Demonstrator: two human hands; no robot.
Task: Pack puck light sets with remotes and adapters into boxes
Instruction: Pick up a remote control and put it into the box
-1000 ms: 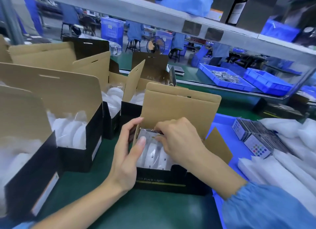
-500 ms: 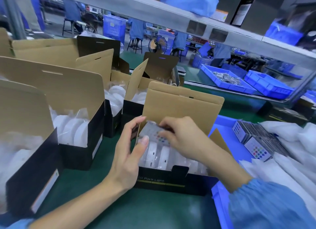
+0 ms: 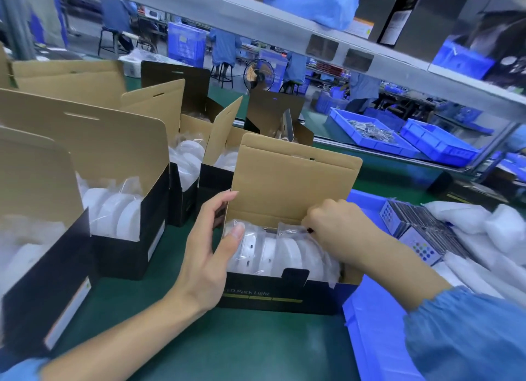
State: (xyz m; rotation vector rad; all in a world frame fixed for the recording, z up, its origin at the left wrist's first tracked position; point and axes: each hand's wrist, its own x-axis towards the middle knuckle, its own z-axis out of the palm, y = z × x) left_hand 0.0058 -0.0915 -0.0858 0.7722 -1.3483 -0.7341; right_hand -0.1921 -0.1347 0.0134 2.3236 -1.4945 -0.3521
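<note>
The right hand (image 3: 338, 232) curls over the far right corner of the open box (image 3: 293, 181), so its fingertips and whatever its grip closes on are mostly hidden; only a clear bag edge (image 3: 287, 228) shows. The puck lights (image 3: 273, 249) sit wrapped in plastic, their lower halves behind the box's front wall. The left hand (image 3: 210, 252) covers the box's left end. The nearest left box (image 3: 37, 238) is cut by the picture's edge. Contents of the far blue bin (image 3: 367, 130) are too small to tell.
</note>
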